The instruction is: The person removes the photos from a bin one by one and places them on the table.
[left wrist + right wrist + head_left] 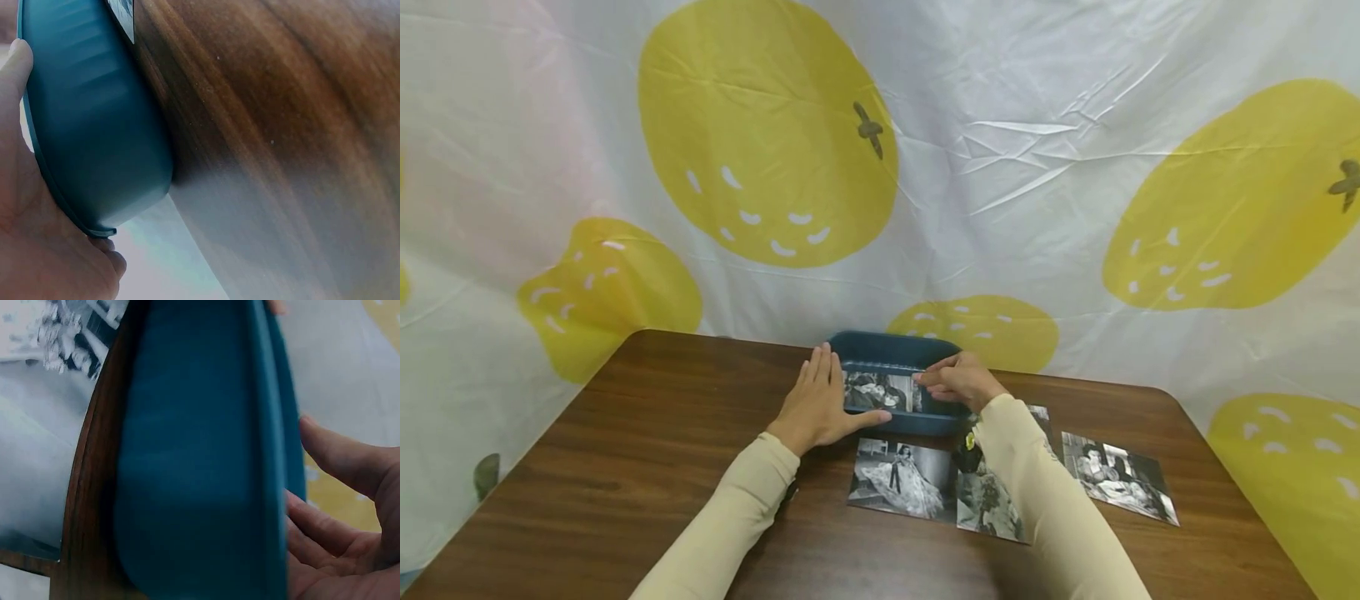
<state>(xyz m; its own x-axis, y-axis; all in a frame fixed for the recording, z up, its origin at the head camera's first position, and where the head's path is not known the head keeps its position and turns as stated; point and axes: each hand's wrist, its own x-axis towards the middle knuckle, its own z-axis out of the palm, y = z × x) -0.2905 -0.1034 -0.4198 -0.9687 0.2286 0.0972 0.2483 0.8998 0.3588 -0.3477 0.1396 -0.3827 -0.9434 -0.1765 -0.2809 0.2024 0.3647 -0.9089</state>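
Observation:
A dark teal plastic bin (901, 423) stands near the table's back edge. A black-and-white photo (874, 392) shows inside it. My left hand (820, 408) lies against the bin's left end, fingers straight at the rim and thumb stretched along the near side; the left wrist view has the bin's outer wall (94, 125) beside the palm. My right hand (958, 382) reaches over the right side and pinches the photo's right edge with its fingertips. In the right wrist view the bin's near wall (187, 444) hides those fingertips.
In front of the bin lie a photo of a figure in a wide gown (904, 481) and an upright photo (988, 500), partly under my right sleeve. Another photo (1120, 477) lies farther right. A lemon-print cloth (1000, 208) hangs behind the brown wooden table (625, 467).

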